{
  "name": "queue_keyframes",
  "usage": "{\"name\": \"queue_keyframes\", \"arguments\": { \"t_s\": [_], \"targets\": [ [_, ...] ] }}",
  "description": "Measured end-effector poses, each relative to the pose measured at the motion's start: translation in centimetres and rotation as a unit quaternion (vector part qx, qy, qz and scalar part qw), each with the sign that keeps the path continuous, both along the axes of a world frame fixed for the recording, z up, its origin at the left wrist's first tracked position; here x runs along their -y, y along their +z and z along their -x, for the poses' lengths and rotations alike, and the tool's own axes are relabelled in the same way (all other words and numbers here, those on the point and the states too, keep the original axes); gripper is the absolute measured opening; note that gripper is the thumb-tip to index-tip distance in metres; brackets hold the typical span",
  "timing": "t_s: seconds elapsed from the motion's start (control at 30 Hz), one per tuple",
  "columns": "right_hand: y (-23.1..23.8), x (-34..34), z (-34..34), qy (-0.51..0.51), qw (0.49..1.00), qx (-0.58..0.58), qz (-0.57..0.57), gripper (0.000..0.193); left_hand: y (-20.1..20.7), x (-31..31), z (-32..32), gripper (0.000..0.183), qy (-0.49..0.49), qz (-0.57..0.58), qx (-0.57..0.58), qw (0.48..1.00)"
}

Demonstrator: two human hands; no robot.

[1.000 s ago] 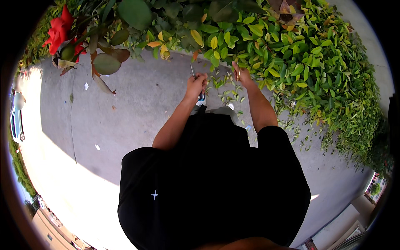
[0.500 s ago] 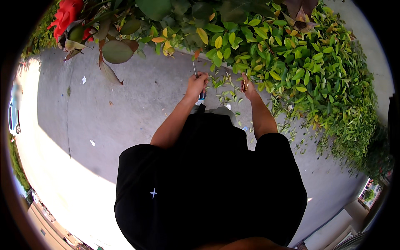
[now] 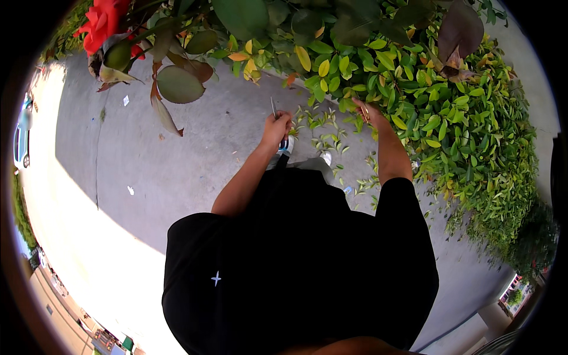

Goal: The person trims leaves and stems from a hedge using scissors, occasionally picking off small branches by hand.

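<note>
My left hand [image 3: 277, 126] is closed around the handle of thin metal shears [image 3: 273, 107] whose blades point up toward the hedge. My right hand [image 3: 368, 112] reaches into the green and yellow hedge [image 3: 449, 100] and pinches a small twig or leaf among the foliage. Cut leaves [image 3: 322, 133] lie scattered on the grey pavement [image 3: 195, 165] between the two hands. My black shirt fills the lower middle of the view and hides my feet, apart from a bit of shoe under the left hand.
A red flower [image 3: 103, 23] with large dark leaves hangs at the upper left. The hedge runs along the right side. A parked car [image 3: 21, 142] stands at the far left beyond a sunlit strip.
The view has shifted slightly. My left hand still holds the shears low by the hedge, and my right hand has stayed at the edge of the foliage.
</note>
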State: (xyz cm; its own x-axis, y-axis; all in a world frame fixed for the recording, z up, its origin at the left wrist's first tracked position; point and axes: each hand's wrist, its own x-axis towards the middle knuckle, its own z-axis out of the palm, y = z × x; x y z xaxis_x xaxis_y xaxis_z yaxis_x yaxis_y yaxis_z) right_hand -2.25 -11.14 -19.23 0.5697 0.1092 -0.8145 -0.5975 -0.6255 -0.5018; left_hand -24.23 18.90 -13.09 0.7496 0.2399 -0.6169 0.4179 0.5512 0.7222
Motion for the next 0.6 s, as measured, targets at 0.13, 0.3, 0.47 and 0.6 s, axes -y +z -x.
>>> {"name": "queue_keyframes", "arguments": {
  "t_s": [0.13,0.3,0.47,0.6],
  "targets": [
    [-0.7,-1.3,-0.4,-0.034,0.999,-0.018,-0.003,0.05,-0.6,-1.2,1.6,0.011,0.004,-0.001,-0.021,1.0],
    [-2.7,-1.6,0.9,0.078,0.996,0.031,-0.012,0.05,-0.4,-1.8,2.4,0.01,0.011,-0.005,-0.028,1.0],
    [-3.7,-3.8,7.5,0.145,0.987,0.035,0.062,0.051,-0.4,-1.1,2.1,0.009,-0.009,-0.016,-0.03,0.999],
    [-3.8,-3.4,10.9,0.063,0.998,0.015,0.016,0.062,-0.7,-0.1,1.7,0.008,-0.035,0.006,-0.023,0.999]
  ]
}}
